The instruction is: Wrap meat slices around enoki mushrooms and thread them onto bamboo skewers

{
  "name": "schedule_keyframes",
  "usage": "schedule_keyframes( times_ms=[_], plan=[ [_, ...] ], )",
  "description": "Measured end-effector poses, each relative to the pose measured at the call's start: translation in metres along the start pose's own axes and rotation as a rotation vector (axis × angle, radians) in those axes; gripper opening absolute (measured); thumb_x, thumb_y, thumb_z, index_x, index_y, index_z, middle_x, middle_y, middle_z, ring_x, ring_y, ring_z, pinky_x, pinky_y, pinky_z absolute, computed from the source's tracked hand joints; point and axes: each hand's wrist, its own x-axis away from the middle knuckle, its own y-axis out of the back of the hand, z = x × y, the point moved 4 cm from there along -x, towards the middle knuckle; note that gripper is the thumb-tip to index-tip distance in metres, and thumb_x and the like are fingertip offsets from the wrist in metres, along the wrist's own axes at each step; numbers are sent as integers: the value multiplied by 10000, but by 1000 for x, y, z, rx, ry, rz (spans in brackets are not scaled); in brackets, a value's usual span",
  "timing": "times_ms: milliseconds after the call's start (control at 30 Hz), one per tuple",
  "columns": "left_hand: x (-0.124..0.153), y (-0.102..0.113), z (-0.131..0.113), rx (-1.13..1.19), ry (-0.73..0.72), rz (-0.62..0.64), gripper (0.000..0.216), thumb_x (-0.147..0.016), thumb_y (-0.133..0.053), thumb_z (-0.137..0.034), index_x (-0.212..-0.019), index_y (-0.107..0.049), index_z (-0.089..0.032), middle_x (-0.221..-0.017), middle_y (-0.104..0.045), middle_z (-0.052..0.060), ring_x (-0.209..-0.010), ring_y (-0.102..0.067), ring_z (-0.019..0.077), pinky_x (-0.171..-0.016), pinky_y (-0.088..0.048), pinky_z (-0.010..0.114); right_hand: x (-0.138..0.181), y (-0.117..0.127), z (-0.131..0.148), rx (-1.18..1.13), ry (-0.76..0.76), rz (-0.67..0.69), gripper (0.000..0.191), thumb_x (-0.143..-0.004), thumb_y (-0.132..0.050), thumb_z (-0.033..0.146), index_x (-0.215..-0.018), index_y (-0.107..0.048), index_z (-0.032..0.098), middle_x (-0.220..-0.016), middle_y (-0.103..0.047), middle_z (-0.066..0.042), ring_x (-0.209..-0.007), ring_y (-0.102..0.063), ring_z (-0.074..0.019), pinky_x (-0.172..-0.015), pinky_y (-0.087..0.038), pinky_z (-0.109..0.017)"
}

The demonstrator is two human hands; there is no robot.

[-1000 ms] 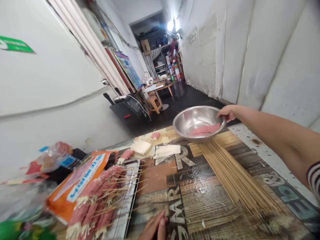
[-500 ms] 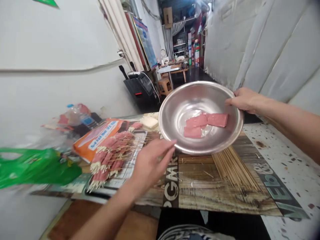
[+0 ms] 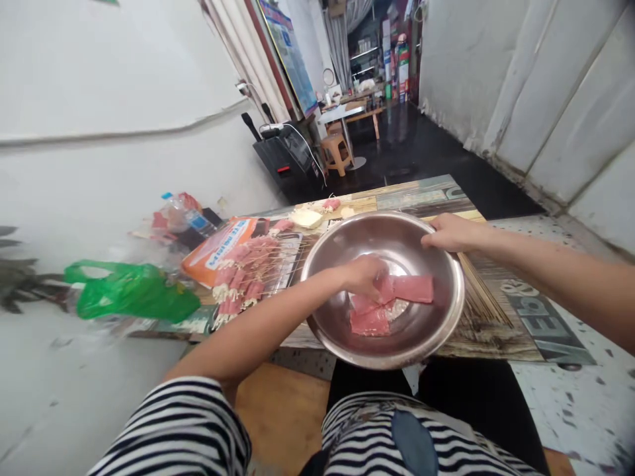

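Lying at the left of the frame, a green plastic bag (image 3: 129, 297) sits crumpled on the table's near corner. Above and to its right, a plastic bottle (image 3: 186, 215) rests among clear wrappings. Next comes an orange packet (image 3: 218, 241), and just beside it a metal tray (image 3: 292, 254) carries rows of pink meat skewers (image 3: 243, 277), their sticks pointing to the right.

At the lower middle of the frame, the steel bowl (image 3: 322, 317) takes up the near edge of the table (image 3: 526, 317), its lower rim jutting out over the person's striped lap. Whether it rests on the table or is held up cannot be told. The left hand (image 3: 364, 274) reaches down into the bowl from the left, fingers bunched narrow on the topmost of the pink meat slices (image 3: 414, 289). Whether it truly pinches that slice cannot be told. The slices lie flat, overlapping on the bowl's bottom.

The right hand (image 3: 449, 231) clasps the bowl's far right rim, thumb inside, fingers over the edge. To the right of the bowl, a sheaf of bare bamboo sticks (image 3: 479, 294) lies on the printed mat, partly hidden behind the bowl. In the upper middle, well apart from the table, a small stool (image 3: 337, 152) stands on the dark floor.
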Motion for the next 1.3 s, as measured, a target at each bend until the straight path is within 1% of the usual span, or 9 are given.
schedule_keyframes(
  times_ms=[167,300,400,467,567,633,867,1133,1300],
  plan=[
    [-2,-6,-7,-45,118,34,502,-612,-775,-371,-1032,-594,-163,-1100,-609,76,-992,-576,236,-798,-471,273,-2,-4,2,-32,12,-23,85,-705,-566,217,-714,-625,157,-634,-618,-51,-544,-570,-170,-469,-380,-259],
    [7,-5,-20,48,184,79,509,-643,-771,-294,-1103,-581,-188,-1049,-657,39,-953,-614,210,-789,-473,263,0,-7,2,-87,30,-8,87,-697,-557,206,-736,-619,159,-605,-589,-30,-497,-537,-147,-441,-356,-248],
    [18,4,-22,78,212,150,347,-701,-713,-247,-1035,-651,-174,-993,-689,45,-946,-629,213,-794,-466,268,2,-7,1,-93,30,7,81,-689,-561,200,-736,-611,157,-548,-540,-7,-444,-486,-125,-413,-318,-239],
    [23,14,-20,133,157,142,392,-710,-689,-214,-1099,-655,-183,-1018,-697,45,-981,-623,212,-817,-456,267,4,-6,1,-98,30,11,72,-685,-567,193,-731,-608,156,-535,-525,0,-432,-466,-116,-408,-305,-238],
    [19,22,-22,258,-71,89,692,-686,-719,-229,-1345,-507,-228,-1141,-672,38,-1053,-601,204,-866,-439,260,5,-7,1,-113,24,25,56,-688,-572,191,-714,-610,159,-549,-529,-2,-456,-475,-119,-427,-319,-239],
    [7,19,-27,281,-207,81,795,-669,-744,-270,-1403,-443,-234,-1155,-666,40,-1049,-603,212,-867,-436,265,3,-9,0,-127,22,37,55,-690,-576,200,-707,-615,165,-568,-540,-5,-486,-496,-129,-448,-340,-241],
    [-37,1,-38,154,-195,67,632,-609,-777,-330,-1186,-598,-142,-1054,-667,62,-942,-613,260,-768,-453,290,2,-8,-3,-112,53,37,125,-674,-570,204,-771,-639,166,-618,-584,-20,-557,-548,-157,-479,-378,-242],
    [-26,-10,-41,81,-129,131,734,-576,-804,-360,-1229,-532,-162,-1095,-635,65,-952,-597,243,-746,-438,284,-4,-16,-18,-132,42,63,91,-678,-564,245,-689,-620,174,-637,-619,-24,-559,-568,-157,-468,-386,-240],
    [-23,-14,-43,109,-57,245,450,-578,-809,-421,-918,-664,-164,-810,-649,12,-793,-605,210,-669,-436,269,-12,-18,-26,-97,94,51,137,-685,-554,277,-689,-628,163,-626,-610,-30,-562,-561,-164,-471,-378,-250]
  ],
)
